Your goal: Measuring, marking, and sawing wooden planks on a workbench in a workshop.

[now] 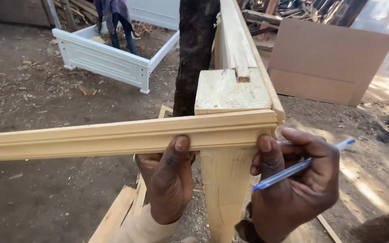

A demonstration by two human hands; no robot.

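A long strip of pale wooden moulding (113, 135) lies level across the view, running from the left edge to the top corner of an upright wooden post (226, 193), where its right end sits flush under the post's flat, whitish top (230, 92). A second length of moulding (239, 40) runs away from that same corner toward the background, meeting the first at an angle.

The left hand (169, 180) presses the strip against the post: its thumb lies over the front face of the moulding, just left of the corner, and the fingers curl behind and below, so it is grasping the strip. The right hand (296, 180) steadies the corner from the other side, thumb set against the lower edge of the moulding's end. It is also closed around a blue-capped ballpoint pen (302, 166), which lies slantwise across the fingers with its tip pointing down and left, clear of the wood.

Behind the post stands a dark tree trunk (194, 54). Loose planks (118, 216) lie on the dirt ground (37, 99) below the hands. Farther off, a white-painted bed frame (109, 58) rests on the ground with another person (115, 18) standing inside it. To the right, a large brown board (329, 63) leans upright, with a heap of scrap timber (293, 11) behind it.
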